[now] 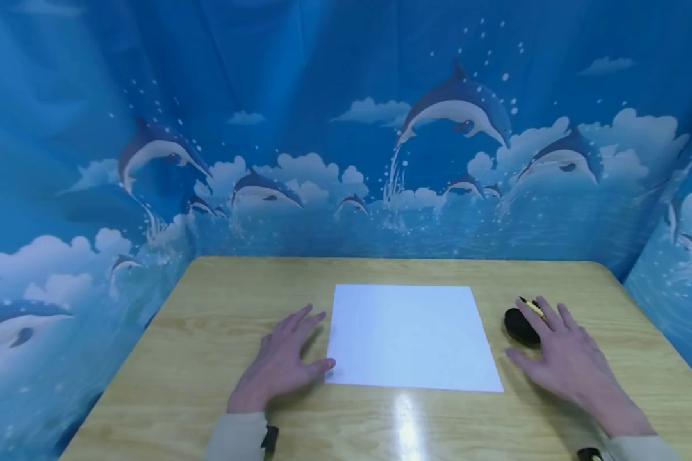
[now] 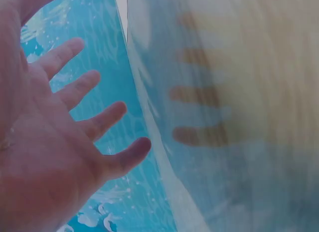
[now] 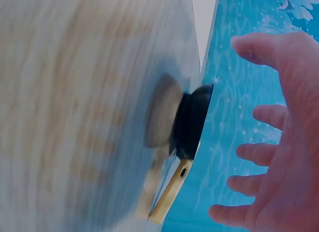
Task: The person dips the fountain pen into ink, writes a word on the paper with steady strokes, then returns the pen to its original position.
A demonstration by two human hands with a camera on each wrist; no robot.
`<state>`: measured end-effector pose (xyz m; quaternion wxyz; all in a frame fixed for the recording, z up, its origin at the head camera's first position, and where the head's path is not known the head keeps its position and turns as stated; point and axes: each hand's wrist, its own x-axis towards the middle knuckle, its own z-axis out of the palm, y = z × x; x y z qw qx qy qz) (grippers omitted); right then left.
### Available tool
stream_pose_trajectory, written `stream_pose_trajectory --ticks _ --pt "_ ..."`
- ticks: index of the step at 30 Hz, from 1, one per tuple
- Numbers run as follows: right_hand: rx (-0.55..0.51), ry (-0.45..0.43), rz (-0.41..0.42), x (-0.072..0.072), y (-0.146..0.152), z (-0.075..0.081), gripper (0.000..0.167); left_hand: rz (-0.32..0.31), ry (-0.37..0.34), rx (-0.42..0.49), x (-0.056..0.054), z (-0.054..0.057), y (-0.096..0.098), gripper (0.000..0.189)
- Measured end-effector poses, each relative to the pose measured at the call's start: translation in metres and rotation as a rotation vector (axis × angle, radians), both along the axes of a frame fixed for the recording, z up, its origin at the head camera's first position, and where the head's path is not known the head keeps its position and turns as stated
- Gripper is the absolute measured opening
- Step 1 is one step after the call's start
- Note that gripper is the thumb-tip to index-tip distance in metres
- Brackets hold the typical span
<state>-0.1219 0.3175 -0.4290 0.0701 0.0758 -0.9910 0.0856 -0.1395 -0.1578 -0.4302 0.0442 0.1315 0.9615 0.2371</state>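
A blank white sheet of paper [image 1: 409,336] lies flat in the middle of the wooden table [image 1: 207,307]. My left hand [image 1: 282,358] is at the paper's left side, its thumb tip overlapping that edge in the head view. In the left wrist view the fingers of this hand [image 2: 50,132] are spread and hold nothing. Beside a black rounded object [image 1: 521,328], right of the paper, is my right hand [image 1: 571,362], fingers extended. The right wrist view shows a gap between this hand [image 3: 284,167] and a slim yellow tool [image 3: 171,191] with a dark slot.
A blue curtain [image 1: 323,96] printed with dolphins and clouds surrounds the table's back and sides. Glossy wood mirrors the left fingers in the left wrist view. Dark bands sit at both cuffs.
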Motion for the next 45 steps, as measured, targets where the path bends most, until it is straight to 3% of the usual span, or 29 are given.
stream_pose_trajectory --ticks 10,18,26,34,45 --pt "-0.018 -0.004 -0.018 -0.001 0.028 -0.007 0.095 -0.051 -0.021 -0.033 -0.008 0.003 0.008 0.082" --pt "-0.079 -0.068 -0.035 -0.006 0.046 -0.011 0.093 -0.099 -0.043 -0.030 -0.016 0.005 0.011 0.083" --pt "-0.107 -0.144 -0.082 -0.015 0.067 -0.010 0.079 -0.110 -0.100 -0.030 -0.023 0.008 0.010 0.080" --pt "-0.132 -0.066 -0.053 -0.019 0.082 -0.015 0.059 -0.101 -0.174 -0.053 -0.023 0.007 0.016 0.080" --pt "-0.111 -0.101 -0.069 -0.026 0.091 -0.014 0.048 -0.121 -0.202 -0.100 -0.026 0.005 0.018 0.079"
